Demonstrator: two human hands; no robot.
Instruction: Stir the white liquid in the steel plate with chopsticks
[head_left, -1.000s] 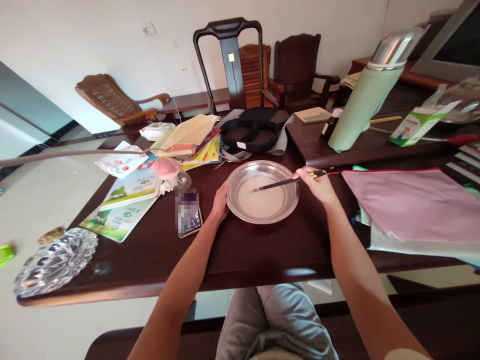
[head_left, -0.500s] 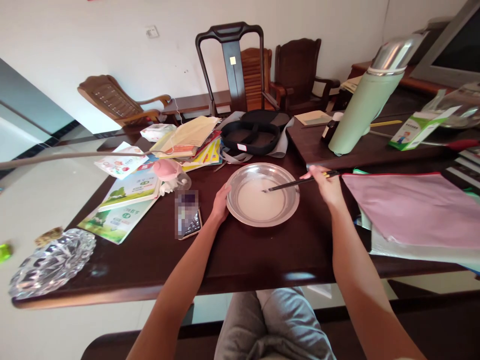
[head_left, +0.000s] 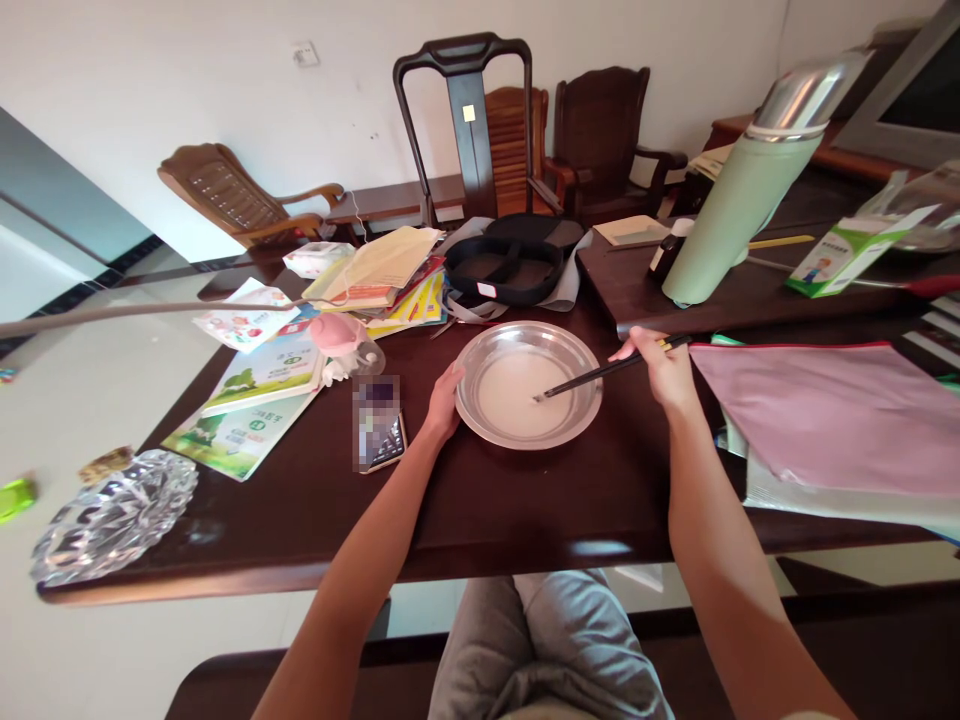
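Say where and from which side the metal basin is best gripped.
Probably grip the metal basin by its flared rim from the left, where the left hand touches it. It is wide, shallow and holds white liquid, so keep it level; chopsticks in the right hand cross the right rim.

Both bare forearms reach forward, the left from the lower left and the right from the lower right. The left hand [head_left: 442, 400] lies open, fingers together, against the rim of the dish [head_left: 529, 440]. The right hand [head_left: 660, 365], wrist nearly straight, is closed in a pinch around the chopsticks [head_left: 600, 372].
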